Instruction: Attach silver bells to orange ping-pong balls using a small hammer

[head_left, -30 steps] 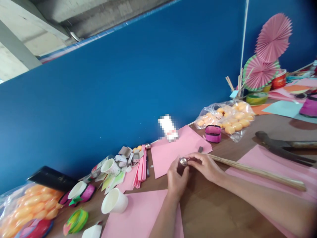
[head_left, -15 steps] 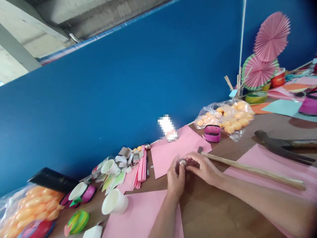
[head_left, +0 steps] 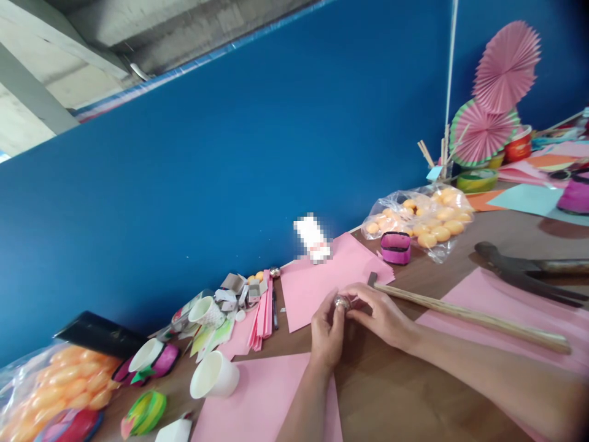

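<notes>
A small shiny silvery ball (head_left: 342,301) is held between both hands, over the brown table (head_left: 391,393). My left hand (head_left: 326,334) grips it with thumb and fingers from the left. My right hand (head_left: 380,313) closes its fingertips on the ball's right side. Just beyond the hands lies a pink paper sheet (head_left: 308,294). Another pink sheet (head_left: 262,399) lies under my left forearm. Beside my right hand, a hammer with a wooden handle (head_left: 473,313) rests partly on more pink paper (head_left: 488,288). Fine detail on the ball is too small to make out.
A white paper cup (head_left: 215,376) lies tipped on the left sheet. Bags of orange balls stand at the far left (head_left: 69,380) and back right (head_left: 427,221). A magenta ring-shaped item (head_left: 396,248) sits near the right bag. A dark-headed tool (head_left: 519,270) lies rightward. The blue wall (head_left: 230,166) bounds the back.
The silvery ball has shifted very slightly to the right between my fingers and shows a little more. Both hands stay in nearly the same place.
</notes>
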Tool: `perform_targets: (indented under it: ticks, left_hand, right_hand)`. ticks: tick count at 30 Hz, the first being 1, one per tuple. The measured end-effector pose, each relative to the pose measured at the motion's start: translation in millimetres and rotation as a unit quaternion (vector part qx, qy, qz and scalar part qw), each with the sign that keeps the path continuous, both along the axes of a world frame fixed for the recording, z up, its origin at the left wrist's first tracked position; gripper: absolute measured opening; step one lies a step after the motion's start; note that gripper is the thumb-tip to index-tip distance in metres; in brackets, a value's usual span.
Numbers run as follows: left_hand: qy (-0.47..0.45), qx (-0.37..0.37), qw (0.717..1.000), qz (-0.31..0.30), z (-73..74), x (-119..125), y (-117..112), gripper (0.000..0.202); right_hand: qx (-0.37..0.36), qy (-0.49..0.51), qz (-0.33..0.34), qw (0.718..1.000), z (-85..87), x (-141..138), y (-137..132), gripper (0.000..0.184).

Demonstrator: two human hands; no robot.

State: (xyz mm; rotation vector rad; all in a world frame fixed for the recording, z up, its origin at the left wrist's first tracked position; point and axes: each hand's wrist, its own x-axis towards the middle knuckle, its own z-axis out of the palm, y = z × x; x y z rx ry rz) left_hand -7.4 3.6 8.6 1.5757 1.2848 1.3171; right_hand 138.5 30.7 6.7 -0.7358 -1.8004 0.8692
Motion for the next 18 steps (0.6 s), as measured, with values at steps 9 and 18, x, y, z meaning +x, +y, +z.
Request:
perform_targets:
  ticks: [9,18]
  left_hand:
    - [-0.075,-0.005,0.996,-0.038,-2.5,4.4,-1.8,0.047]
    - [-0.096,0.002,0.994,-0.044,-5.3,2.1,1.7,0.038]
  right_hand:
    - [0.028,0.0,-0.03,0.999,4.0,1.1,0.2,0.033]
    - [0.056,-0.006,-0.029,0.998,-0.4,1.0,2.3,0.038]
